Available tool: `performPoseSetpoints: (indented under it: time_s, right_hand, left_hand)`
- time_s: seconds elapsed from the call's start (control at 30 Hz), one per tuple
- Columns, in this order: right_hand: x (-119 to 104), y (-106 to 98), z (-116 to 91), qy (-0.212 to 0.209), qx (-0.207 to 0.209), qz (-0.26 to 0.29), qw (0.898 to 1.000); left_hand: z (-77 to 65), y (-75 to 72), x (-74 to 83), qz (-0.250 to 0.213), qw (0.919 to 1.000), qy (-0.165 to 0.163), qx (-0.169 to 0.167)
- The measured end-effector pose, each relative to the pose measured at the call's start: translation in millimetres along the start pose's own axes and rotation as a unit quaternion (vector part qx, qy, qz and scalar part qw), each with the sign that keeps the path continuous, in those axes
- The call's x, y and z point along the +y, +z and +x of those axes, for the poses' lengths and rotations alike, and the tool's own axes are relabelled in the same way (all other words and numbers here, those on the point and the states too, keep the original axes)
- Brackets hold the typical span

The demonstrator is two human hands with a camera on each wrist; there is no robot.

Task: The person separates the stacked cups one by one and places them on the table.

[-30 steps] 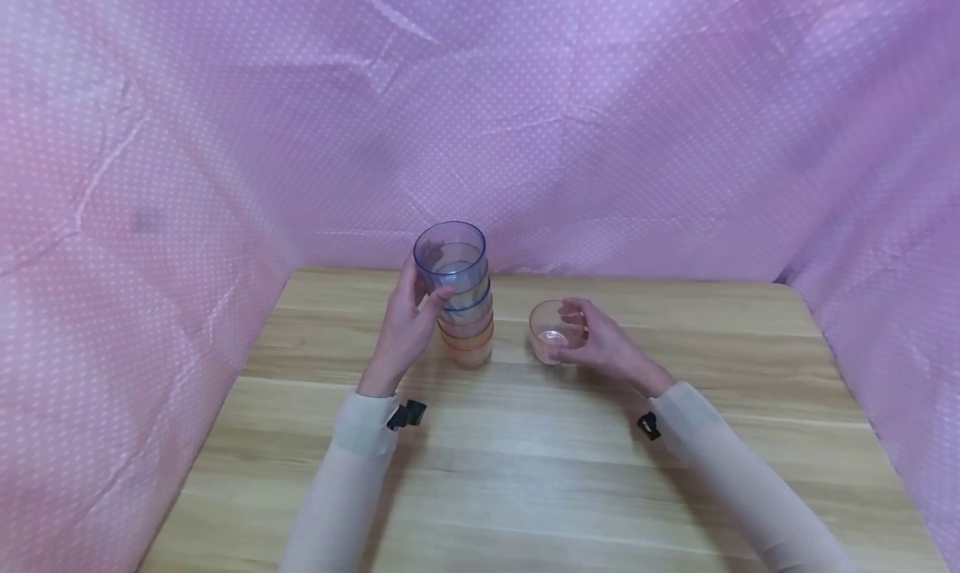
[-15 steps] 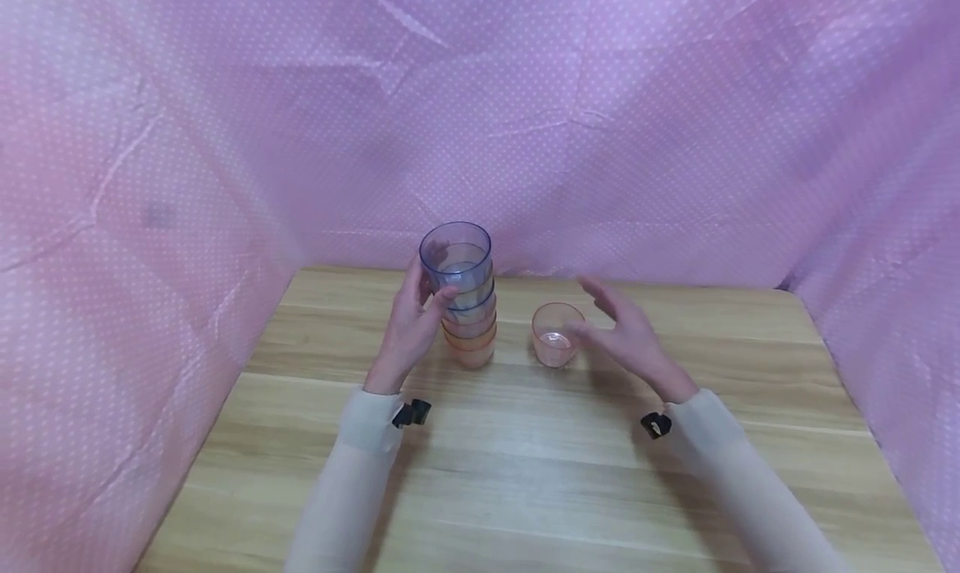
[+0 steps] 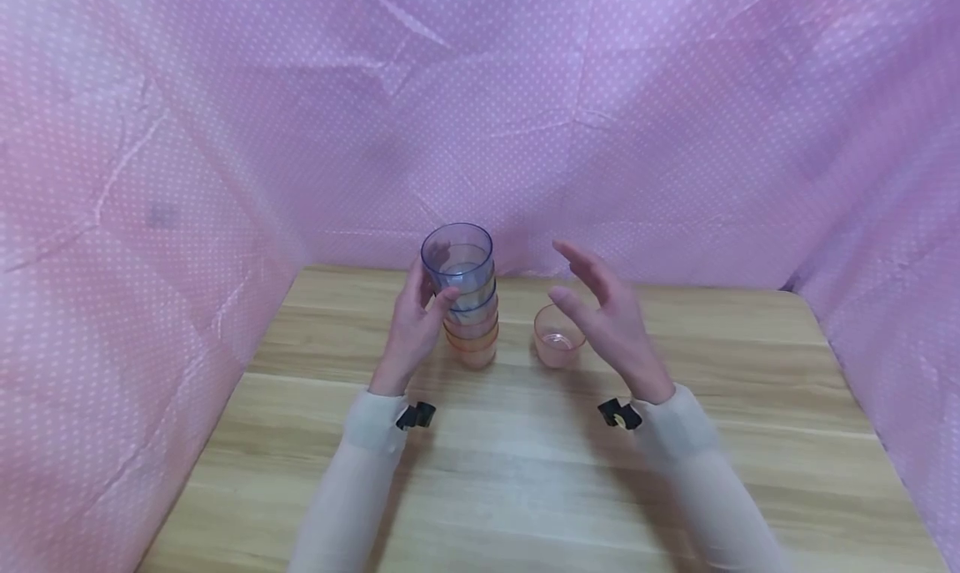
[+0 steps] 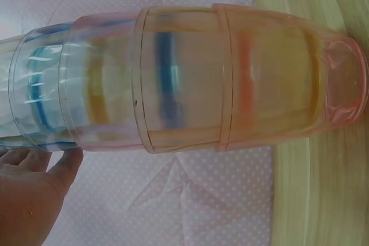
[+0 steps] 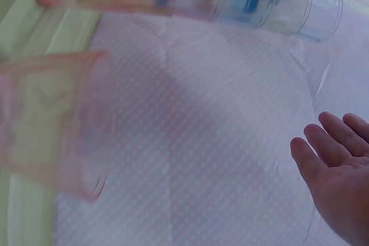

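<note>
A tall stack of clear tinted plastic cups [image 3: 474, 331] stands upright on the table, blue at the top and orange-pink at the bottom. My left hand [image 3: 411, 331] holds it near the top, thumb in front and fingers around the far side. In the left wrist view, part of that hand [image 4: 31, 197] touches a bluish cup [image 4: 43, 87]. A single pinkish-orange cup [image 3: 558, 352] sits upright to the right of the stack. Above and right of this cup, my right hand [image 3: 613, 327] is spread and holds nothing. The right wrist view shows its fingers [image 5: 328, 142] apart from both cup and stack.
The wood-grain table [image 3: 510, 490] reaches toward me from a pink dotted curtain [image 3: 525, 139], which hangs behind it and along both sides. A black clip-like device [image 3: 620, 414] sits at the right wrist, and another [image 3: 416, 415] at the left.
My right hand has let go of the single cup, drawn back from it, then risen up and leftward above it. The left hand keeps its hold on the stack.
</note>
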State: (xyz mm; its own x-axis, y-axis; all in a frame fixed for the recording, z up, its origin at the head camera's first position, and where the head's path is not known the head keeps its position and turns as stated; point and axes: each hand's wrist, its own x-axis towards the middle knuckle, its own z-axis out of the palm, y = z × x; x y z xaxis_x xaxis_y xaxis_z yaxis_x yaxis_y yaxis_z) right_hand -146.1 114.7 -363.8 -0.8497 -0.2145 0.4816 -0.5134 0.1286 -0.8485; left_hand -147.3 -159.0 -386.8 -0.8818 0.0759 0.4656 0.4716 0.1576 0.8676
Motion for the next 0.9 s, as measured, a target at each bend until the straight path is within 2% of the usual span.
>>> performPoseSetpoints:
  time_s: [0.13, 0.37, 0.67, 0.9]
  right_hand:
    - [-4.8, 12.3, 8.7, -0.011, -0.007, -0.004, 1.000]
    - [-15.4, 24.3, 31.9, 0.035, -0.058, -0.051, 0.996]
    - [-13.2, 41.4, 57.3, 0.069, -0.137, 0.005, 0.988]
    - [-11.3, 47.4, 61.8, 0.074, -0.147, -0.002, 0.986]
  left_hand:
    - [-2.0, 2.0, -0.2, 0.010, 0.9999, 0.003, -0.001]
    - [-1.2, 0.7, 0.2, 0.002, 0.9999, 0.015, -0.007]
    - [-2.5, -1.5, 1.7, 0.003, 0.9999, 0.004, -0.010]
    - [-2.6, -0.9, 3.5, 0.004, 0.9999, 0.003, -0.011]
